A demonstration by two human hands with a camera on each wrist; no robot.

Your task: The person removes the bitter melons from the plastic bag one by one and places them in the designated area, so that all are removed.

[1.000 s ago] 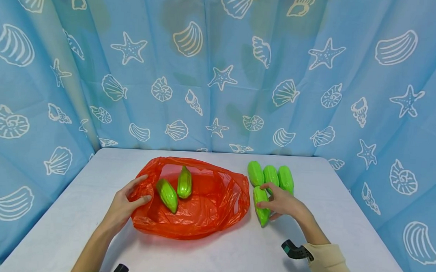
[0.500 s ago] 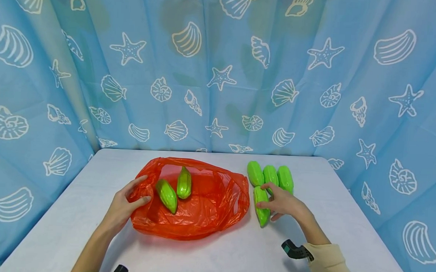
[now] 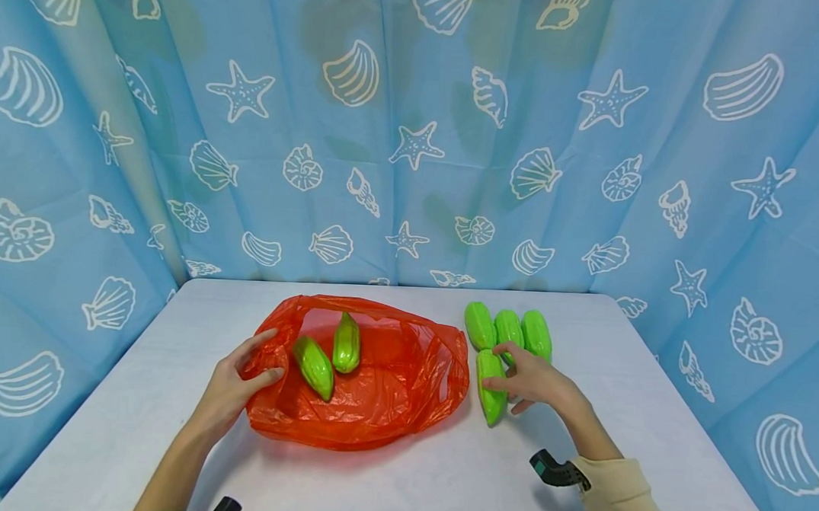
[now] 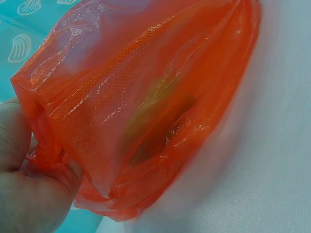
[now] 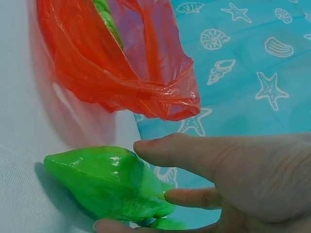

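Note:
My left hand [image 3: 235, 381] pinches the left rim of a red plastic bag [image 3: 374, 443], thumb inside the opening; in the left wrist view the thumb and fingers bunch the thin film [image 4: 53, 150]. Inside the bag lie two glossy green ridged fruits with pointed ends, one slanted [image 3: 314, 367] and one nearly upright in view [image 3: 347, 344]. Right of the bag, my right hand [image 3: 531, 379] holds a similar green fruit [image 5: 102, 179] between thumb and fingers, its pointed end toward me. The fruit is close on the white table, and part of its far side is hidden by the fingers.
Three more green fruits [image 3: 480, 326] lie side by side just beyond my right hand. The white table [image 3: 399, 491] ends at a blue curtain [image 3: 412, 195] with white shell and starfish prints. The bag's right rim [image 3: 461, 364] stands close to the held fruit.
Almost nothing differs. The fruit under my right hand has turned very slightly, its pointed end shifting a little left. My left hand and the bag stay in place.

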